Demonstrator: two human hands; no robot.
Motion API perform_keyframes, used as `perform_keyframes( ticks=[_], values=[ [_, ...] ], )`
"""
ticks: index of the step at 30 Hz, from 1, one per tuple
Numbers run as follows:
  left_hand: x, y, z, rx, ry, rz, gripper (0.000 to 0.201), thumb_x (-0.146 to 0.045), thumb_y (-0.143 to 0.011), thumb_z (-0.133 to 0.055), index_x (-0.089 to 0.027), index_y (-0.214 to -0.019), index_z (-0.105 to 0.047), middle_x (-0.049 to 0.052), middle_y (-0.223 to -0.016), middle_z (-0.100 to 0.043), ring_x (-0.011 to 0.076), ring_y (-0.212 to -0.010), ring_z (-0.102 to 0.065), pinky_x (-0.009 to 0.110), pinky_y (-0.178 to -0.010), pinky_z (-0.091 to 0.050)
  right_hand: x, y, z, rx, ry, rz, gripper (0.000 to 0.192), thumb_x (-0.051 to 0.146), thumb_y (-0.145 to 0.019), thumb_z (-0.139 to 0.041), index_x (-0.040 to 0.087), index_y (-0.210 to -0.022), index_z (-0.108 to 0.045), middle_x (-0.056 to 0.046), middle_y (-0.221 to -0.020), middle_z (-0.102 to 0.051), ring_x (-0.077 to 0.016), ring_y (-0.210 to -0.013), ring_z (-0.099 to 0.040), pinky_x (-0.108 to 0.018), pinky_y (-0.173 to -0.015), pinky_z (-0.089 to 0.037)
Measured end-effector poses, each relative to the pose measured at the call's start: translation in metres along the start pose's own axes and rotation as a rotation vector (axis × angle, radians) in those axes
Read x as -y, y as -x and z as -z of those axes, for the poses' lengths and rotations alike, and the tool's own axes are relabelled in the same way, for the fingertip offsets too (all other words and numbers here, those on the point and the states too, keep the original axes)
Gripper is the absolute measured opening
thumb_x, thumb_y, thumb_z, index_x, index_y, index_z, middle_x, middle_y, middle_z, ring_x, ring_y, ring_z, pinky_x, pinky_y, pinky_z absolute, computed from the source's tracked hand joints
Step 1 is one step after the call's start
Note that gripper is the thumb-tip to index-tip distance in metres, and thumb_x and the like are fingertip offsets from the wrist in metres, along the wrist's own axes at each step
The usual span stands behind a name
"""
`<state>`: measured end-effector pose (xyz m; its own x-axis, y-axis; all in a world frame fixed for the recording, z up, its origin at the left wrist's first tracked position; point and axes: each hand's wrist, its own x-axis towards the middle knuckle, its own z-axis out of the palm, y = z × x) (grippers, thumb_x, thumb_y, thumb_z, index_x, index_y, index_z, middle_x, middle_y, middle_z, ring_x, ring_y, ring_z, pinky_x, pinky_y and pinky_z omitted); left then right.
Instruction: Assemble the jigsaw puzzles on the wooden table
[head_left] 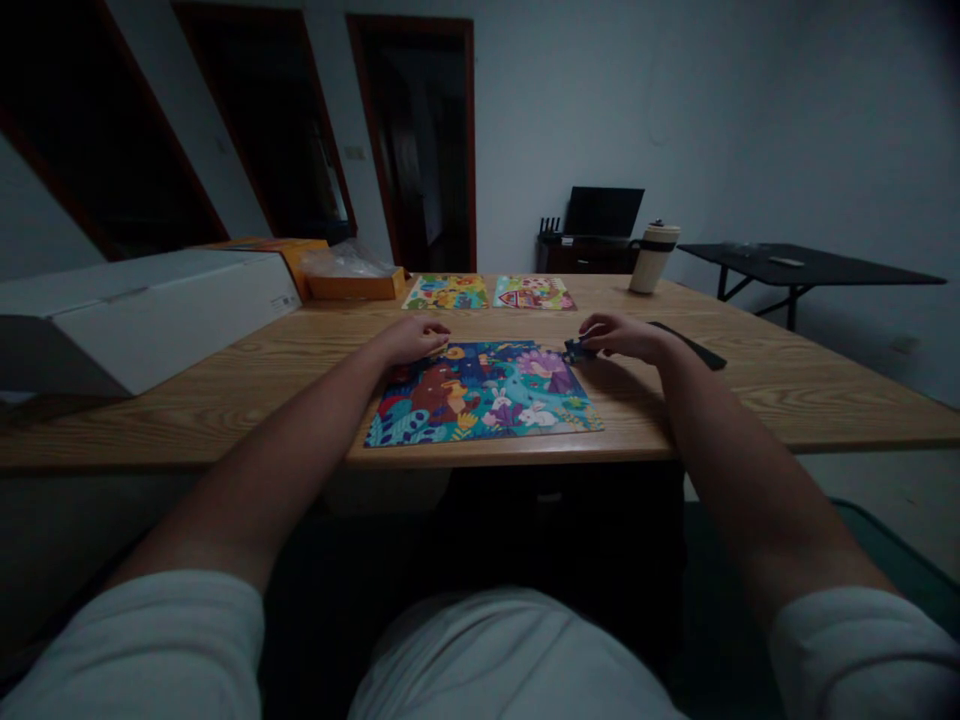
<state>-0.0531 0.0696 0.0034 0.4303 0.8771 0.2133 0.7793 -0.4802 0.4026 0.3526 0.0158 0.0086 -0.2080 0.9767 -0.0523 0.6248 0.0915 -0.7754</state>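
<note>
A colourful jigsaw puzzle (pixel 495 395) with rabbits and a bear lies flat near the table's front edge, its upper right corner open. My right hand (pixel 626 338) pinches a dark blue puzzle piece (pixel 576 351) just beside that corner. Whether the piece touches the puzzle I cannot tell. At the upper left edge of the puzzle rests my left hand (pixel 411 340), fingers loosely bent and a little apart, with no piece visible in it.
Two other puzzles, one yellow (pixel 448 292) and one pink (pixel 534 293), lie farther back. On the left stand a white box (pixel 172 310) and an orange box (pixel 356 287) with clear plastic. A lidded cup (pixel 654 260) and a dark flat object (pixel 694 347) are on the right.
</note>
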Motion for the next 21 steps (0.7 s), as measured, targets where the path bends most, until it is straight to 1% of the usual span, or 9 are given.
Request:
perform_keyframes(
  ticks=[2, 4, 7, 9, 11, 13, 16, 19, 21],
  values=[
    [-0.007, 0.0, -0.001, -0.022, 0.092, 0.006, 0.039, -0.039, -0.082, -0.061, -0.017, -0.113, -0.071, 0.01, -0.11, -0.072, 0.0235, -0.096, -0.067, 0.033, -0.084, -0.051, 0.012, -0.002, -0.009, -0.036, -0.105, 0.094, 0.022, 0.027, -0.081, -0.071, 0.02, -0.101, -0.064, -0.008, -0.102, -0.069, -0.0177, -0.088, -0.064, -0.028, -0.073, -0.053],
    [-0.017, -0.001, -0.002, -0.044, 0.229, -0.031, 0.041, -0.041, -0.08, -0.066, -0.015, -0.112, -0.07, 0.012, -0.112, -0.071, 0.0234, -0.097, -0.067, 0.034, -0.083, -0.052, 0.029, -0.007, -0.02, -0.025, -0.19, 0.17, 0.02, 0.025, -0.082, -0.07, 0.021, -0.101, -0.066, -0.007, -0.1, -0.07, -0.0167, -0.086, -0.065, -0.028, -0.074, -0.054],
    [-0.036, 0.0, -0.005, -0.05, 0.428, -0.092, 0.049, -0.045, -0.076, -0.073, -0.013, -0.112, -0.069, 0.013, -0.109, -0.071, 0.0227, -0.095, -0.067, 0.034, -0.081, -0.053, 0.061, -0.015, -0.04, 0.044, -0.252, 0.259, 0.033, 0.023, -0.078, -0.074, 0.024, -0.11, -0.066, -0.004, -0.093, -0.071, -0.0151, -0.076, -0.065, -0.027, -0.065, -0.055],
    [-0.046, 0.003, -0.006, -0.023, 0.528, -0.096, 0.052, -0.045, -0.074, -0.076, -0.012, -0.114, -0.068, 0.013, -0.106, -0.072, 0.022, -0.093, -0.068, 0.034, -0.08, -0.053, 0.083, -0.022, -0.054, 0.038, -0.271, 0.312, 0.041, 0.02, -0.074, -0.078, 0.025, -0.113, -0.064, -0.002, -0.087, -0.071, -0.0147, -0.072, -0.064, -0.024, -0.058, -0.053],
    [-0.052, 0.007, -0.006, 0.004, 0.606, -0.096, 0.055, -0.043, -0.073, -0.078, -0.012, -0.116, -0.066, 0.013, -0.104, -0.072, 0.0216, -0.091, -0.068, 0.034, -0.079, -0.053, 0.1, -0.028, -0.069, 0.03, -0.284, 0.366, 0.044, 0.019, -0.073, -0.079, 0.026, -0.113, -0.062, 0.0, -0.082, -0.071, -0.0138, -0.069, -0.064, -0.022, -0.055, -0.052],
    [-0.053, 0.009, -0.005, 0.004, 0.662, -0.102, 0.057, -0.04, -0.072, -0.08, -0.011, -0.118, -0.064, 0.013, -0.1, -0.072, 0.0209, -0.088, -0.068, 0.034, -0.078, -0.053, 0.113, -0.033, -0.082, 0.023, -0.299, 0.406, 0.041, 0.02, -0.074, -0.08, 0.025, -0.11, -0.062, 0.001, -0.077, -0.07, -0.0134, -0.066, -0.063, -0.022, -0.053, -0.051],
    [-0.051, 0.011, -0.003, -0.018, 0.702, -0.114, 0.056, -0.032, -0.07, -0.081, -0.01, -0.118, -0.063, 0.01, -0.092, -0.073, 0.019, -0.081, -0.068, 0.033, -0.076, -0.052, 0.123, -0.038, -0.098, 0.015, -0.316, 0.433, 0.037, 0.023, -0.075, -0.08, 0.024, -0.106, -0.059, 0.001, -0.075, -0.069, -0.0131, -0.064, -0.063, -0.022, -0.05, -0.05],
    [-0.049, 0.01, -0.001, -0.02, 0.704, -0.122, 0.051, -0.026, -0.069, -0.08, -0.01, -0.115, -0.064, 0.008, -0.086, -0.073, 0.0174, -0.077, -0.067, 0.032, -0.075, -0.052, 0.128, -0.043, -0.107, 0.012, -0.299, 0.435, 0.037, 0.025, -0.076, -0.079, 0.023, -0.106, -0.057, 0.001, -0.075, -0.069, -0.0127, -0.061, -0.062, -0.022, -0.049, -0.05],
    [-0.047, 0.01, 0.002, -0.021, 0.678, -0.123, 0.047, -0.024, -0.071, -0.078, -0.01, -0.114, -0.064, 0.007, -0.086, -0.072, 0.0169, -0.077, -0.067, 0.032, -0.075, -0.051, 0.132, -0.046, -0.108, -0.005, -0.254, 0.427, 0.035, 0.026, -0.078, -0.078, 0.022, -0.106, -0.057, 0.001, -0.075, -0.069, -0.0122, -0.06, -0.06, -0.021, -0.049, -0.049]
  ],
)
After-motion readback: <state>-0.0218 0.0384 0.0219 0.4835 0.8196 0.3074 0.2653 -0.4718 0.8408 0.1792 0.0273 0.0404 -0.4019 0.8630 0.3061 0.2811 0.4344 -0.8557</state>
